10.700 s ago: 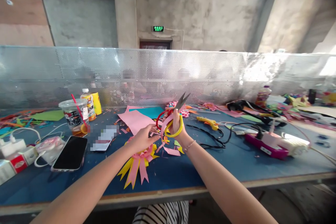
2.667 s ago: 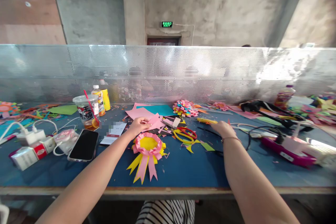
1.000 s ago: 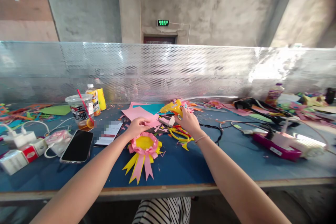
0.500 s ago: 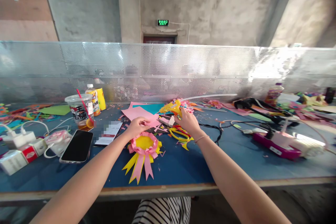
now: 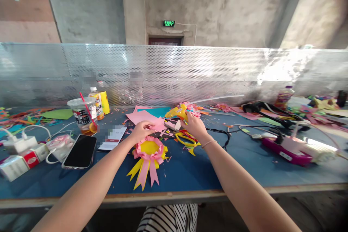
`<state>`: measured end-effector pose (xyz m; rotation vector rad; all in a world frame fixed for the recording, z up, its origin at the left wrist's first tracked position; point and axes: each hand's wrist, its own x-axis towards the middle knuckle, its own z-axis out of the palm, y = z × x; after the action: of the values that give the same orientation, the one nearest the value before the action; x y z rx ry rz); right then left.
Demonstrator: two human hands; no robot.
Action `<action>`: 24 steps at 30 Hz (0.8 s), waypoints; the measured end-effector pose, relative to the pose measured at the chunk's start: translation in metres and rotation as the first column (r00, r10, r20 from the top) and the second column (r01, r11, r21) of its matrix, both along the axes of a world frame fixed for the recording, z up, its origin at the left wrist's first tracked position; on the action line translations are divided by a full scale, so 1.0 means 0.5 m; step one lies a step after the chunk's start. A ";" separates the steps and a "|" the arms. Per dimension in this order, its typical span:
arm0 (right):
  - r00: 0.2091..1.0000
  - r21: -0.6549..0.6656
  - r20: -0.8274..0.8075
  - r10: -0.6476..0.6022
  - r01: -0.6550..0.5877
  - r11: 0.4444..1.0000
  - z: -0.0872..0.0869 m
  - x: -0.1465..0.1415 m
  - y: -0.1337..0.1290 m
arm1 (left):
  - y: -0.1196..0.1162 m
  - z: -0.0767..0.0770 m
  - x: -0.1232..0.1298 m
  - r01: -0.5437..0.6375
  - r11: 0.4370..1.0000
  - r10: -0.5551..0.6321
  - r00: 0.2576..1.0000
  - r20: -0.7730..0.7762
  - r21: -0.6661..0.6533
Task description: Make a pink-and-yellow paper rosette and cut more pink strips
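Observation:
My right hand (image 5: 195,126) is wrapped round the handle of a yellow glue gun (image 5: 176,111), its nozzle pointing left. A clear glue stick (image 5: 217,99) runs out behind the gun. Over the lower edge of a pink paper sheet (image 5: 144,116), my left hand (image 5: 142,131) has its fingers curled together; what they pinch, if anything, is too small to make out. Just below lies a pink and yellow paper rosette (image 5: 149,148) with forked ribbon tails. Yellow-handled scissors (image 5: 186,139) rest under the right hand, and a blue sheet (image 5: 156,111) shows behind the pink one.
To the left are a phone (image 5: 81,151), a plastic cup with a red straw (image 5: 83,116), a bottle (image 5: 96,103) and white chargers (image 5: 20,143). A purple power strip (image 5: 285,151) and black cables (image 5: 225,134) lie right. A perforated metal screen (image 5: 174,72) stands behind.

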<state>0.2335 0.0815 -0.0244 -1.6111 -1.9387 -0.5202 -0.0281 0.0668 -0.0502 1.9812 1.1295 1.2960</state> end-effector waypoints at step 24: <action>0.985 -0.136 -0.134 -0.111 0.093 0.986 0.017 0.043 0.004 | -0.002 0.007 0.000 0.002 0.999 0.004 0.991 0.135 -0.043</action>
<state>0.2549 0.0835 -0.0157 -1.7862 -1.8249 -0.3158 -0.0279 0.0659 -0.0465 1.8323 1.0842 1.3722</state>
